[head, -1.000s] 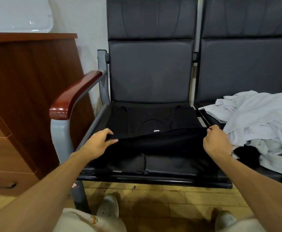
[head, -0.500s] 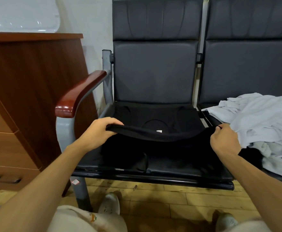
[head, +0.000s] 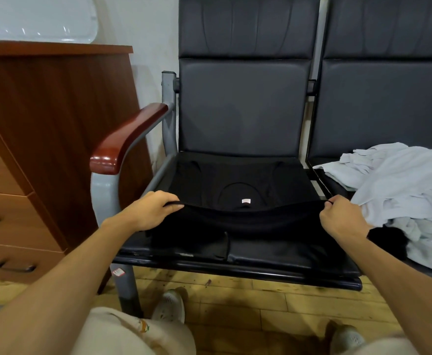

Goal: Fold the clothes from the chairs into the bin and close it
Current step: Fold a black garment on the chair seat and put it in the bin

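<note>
A black shirt (head: 238,185) lies flat on the seat of the left black chair (head: 243,106), its collar and small white label facing up. My left hand (head: 153,208) pinches the left corner of the shirt's near hem, and my right hand (head: 342,216) pinches the right corner. The raised hem stretches between both hands, just in front of the collar. A heap of white clothes (head: 404,185) sits on the right chair (head: 386,103), with a dark garment (head: 386,242) poking out beneath it. The bin itself is out of view.
A wooden drawer cabinet (head: 43,149) stands to the left, close to the chair's wooden armrest (head: 130,139). A clear plastic lid (head: 35,19) rests on top of the cabinet. My shoes (head: 170,307) stand on the wood floor (head: 248,301) below the seat.
Both hands have carried the shirt's near hem up and away from me, folding the lower part over toward the collar. The camera has shifted slightly left.
</note>
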The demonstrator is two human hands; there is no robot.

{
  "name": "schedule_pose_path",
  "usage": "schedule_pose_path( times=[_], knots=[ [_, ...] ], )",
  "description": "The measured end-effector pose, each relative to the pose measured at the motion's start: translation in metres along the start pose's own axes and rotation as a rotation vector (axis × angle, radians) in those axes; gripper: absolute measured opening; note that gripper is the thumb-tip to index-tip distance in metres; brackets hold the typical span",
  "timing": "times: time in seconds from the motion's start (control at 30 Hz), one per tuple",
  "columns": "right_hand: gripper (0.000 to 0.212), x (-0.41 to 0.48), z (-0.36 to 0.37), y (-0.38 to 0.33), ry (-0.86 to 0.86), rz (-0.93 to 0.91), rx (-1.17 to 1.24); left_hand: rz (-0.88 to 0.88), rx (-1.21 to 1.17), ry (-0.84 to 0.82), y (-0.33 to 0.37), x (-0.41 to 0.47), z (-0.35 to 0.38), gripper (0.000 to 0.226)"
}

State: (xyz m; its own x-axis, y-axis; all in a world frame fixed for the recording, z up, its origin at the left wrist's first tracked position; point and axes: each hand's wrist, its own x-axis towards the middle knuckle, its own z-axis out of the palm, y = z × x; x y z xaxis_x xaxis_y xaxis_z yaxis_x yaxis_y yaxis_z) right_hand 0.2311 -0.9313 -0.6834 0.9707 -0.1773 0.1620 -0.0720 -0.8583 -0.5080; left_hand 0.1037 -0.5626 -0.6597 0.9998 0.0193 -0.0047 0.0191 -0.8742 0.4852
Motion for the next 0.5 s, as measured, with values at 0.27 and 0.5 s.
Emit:
schedule_pose_path(
  times=[0.27, 0.5],
  knots=[
    [0.024, -0.001, 0.004, 0.002, -0.076, -0.044, -0.053, 0.08, -0.244, -0.304, 0.016, -0.007, 0.0, 0.014],
    [0.027, -0.002, -0.002, 0.006, -0.072, -0.03, -0.062, 0.032, 0.184, -0.553, 0.016, -0.009, 0.001, 0.028]
  ],
)
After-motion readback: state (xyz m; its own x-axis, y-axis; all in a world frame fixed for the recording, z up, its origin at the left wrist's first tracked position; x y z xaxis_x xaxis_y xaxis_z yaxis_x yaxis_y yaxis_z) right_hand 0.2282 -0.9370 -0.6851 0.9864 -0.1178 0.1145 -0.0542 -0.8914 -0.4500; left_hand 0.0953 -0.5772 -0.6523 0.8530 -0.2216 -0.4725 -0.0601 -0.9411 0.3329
